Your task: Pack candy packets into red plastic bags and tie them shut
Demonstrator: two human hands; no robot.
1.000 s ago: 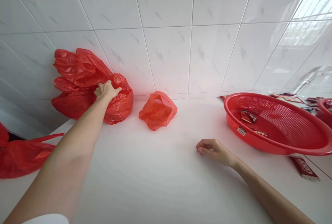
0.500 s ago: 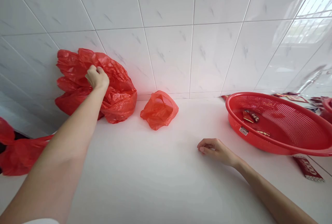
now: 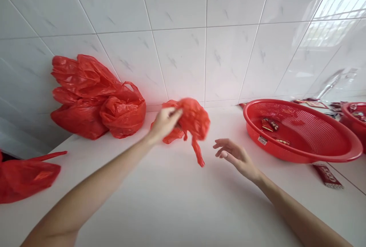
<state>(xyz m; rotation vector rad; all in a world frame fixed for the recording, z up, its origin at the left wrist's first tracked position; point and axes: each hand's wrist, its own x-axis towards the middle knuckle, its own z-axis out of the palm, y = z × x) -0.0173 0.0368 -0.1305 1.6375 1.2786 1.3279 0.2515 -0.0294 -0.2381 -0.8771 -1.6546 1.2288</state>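
Observation:
My left hand [image 3: 166,123] is closed on a crumpled red plastic bag [image 3: 196,119], held above the white surface [image 3: 171,201] with one strip dangling. Behind it, a second small red bag [image 3: 172,137] is partly hidden. My right hand [image 3: 233,157] hovers to the right of the held bag, fingers apart and holding nothing. At the left, against the wall, rests a big heap of red bags [image 3: 82,90].
A red perforated basket [image 3: 303,130] with a few small wrapped packets stands at right. A dark red packet [image 3: 328,176] lies in front of it, and another red basket [image 3: 354,121] is beyond. Another red bag [image 3: 28,178] lies at far left. Tiled wall [image 3: 177,2] behind.
My left hand has moved right from the heap, now with a red bag in it. The fingers of my right hand have spread a little. The view has shifted slightly to the right.

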